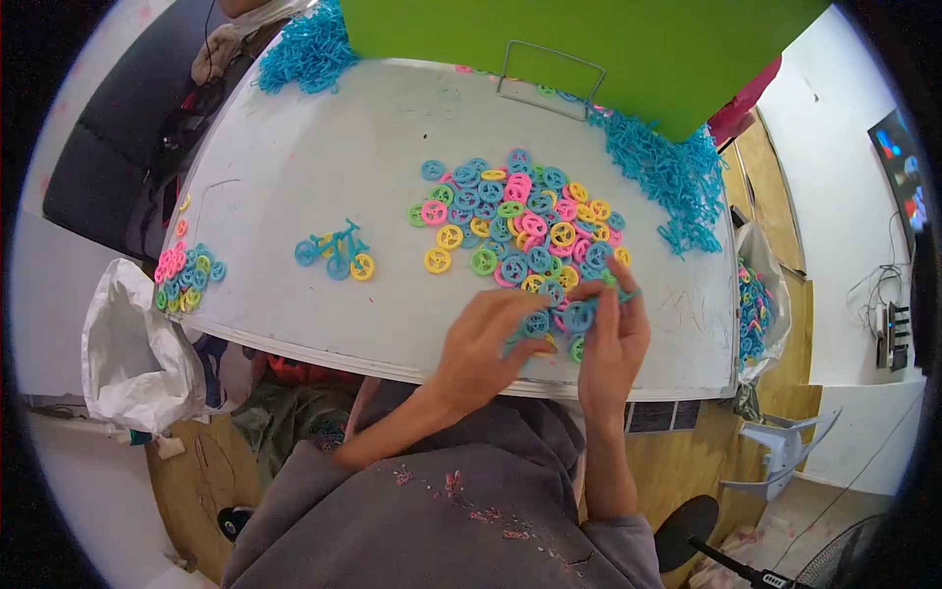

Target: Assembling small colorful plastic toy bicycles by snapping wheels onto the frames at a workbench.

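My left hand (483, 346) is closed, its fingertips pinching a blue plastic toy piece that is mostly hidden by the fingers. Close by on the right, my right hand (614, 344) has its fingers bent around a blue toy bicycle frame (630, 295), partly covered by the fingers. Both hands are over the near edge of a heap of small spoked toy wheels (510, 211) in blue, pink, yellow and green. Left of the heap lie blue toy bicycles (339, 253) with wheels fitted, close together on the white table (294, 147).
Blue frame pieces (667, 182) are piled at the far right, with another pile (309, 49) at the far left. A green panel (589, 49) stands along the back. More wheels (186, 280) sit by the left edge, above a white sack (128, 344). Another sack (775, 324) hangs at the right.
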Demonstrator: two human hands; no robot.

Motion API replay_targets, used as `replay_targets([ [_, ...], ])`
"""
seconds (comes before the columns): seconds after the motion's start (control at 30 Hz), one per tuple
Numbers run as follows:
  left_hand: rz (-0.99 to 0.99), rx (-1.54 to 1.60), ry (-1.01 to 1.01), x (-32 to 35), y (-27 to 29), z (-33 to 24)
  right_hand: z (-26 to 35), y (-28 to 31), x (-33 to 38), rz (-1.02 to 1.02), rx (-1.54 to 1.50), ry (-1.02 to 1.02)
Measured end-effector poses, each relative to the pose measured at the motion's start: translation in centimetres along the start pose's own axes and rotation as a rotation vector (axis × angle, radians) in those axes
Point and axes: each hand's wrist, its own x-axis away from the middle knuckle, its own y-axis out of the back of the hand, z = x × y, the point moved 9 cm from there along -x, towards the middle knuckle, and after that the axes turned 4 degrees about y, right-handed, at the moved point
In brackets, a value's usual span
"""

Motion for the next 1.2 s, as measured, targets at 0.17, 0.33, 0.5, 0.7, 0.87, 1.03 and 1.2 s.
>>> replay_targets([
  [0.17, 0.112, -0.290, 0.240, 1.3, 0.4, 3.7, -1.0, 1.9, 0.1, -0.070, 0.056, -0.079],
  [0.33, 0.121, -0.393, 0.138, 1.0, 0.3, 3.7, -0.3, 0.7, 0.6, 0.020, 0.190, 0.024],
  [0.5, 0.067, 0.203, 0.573, 1.0, 1.6, 5.9, 0.0, 0.1, 0.5, 0.064, 0.298, 0.041],
  [0.7, 0.118, 0.537, 0.657, 0.3, 0.0, 4.9, -0.3, -1.2, 0.8, 0.177, 0.249, 0.093],
  [0.87, 0.151, 0.679, 0.677, 0.3, -1.3, 4.9, -1.7, -1.5, 1.0, 0.139, 0.112, -0.140],
  [1.03, 0.117, 0.712, 0.639, 0.4, -1.5, 5.0, -2.0, -1.6, 1.0, 0.091, 0.107, -0.195],
  [1.2, 0.104, 0.610, 0.650, 0.3, -1.1, 5.2, -2.1, -1.2, 1.0, 0.074, 0.177, -0.156],
])
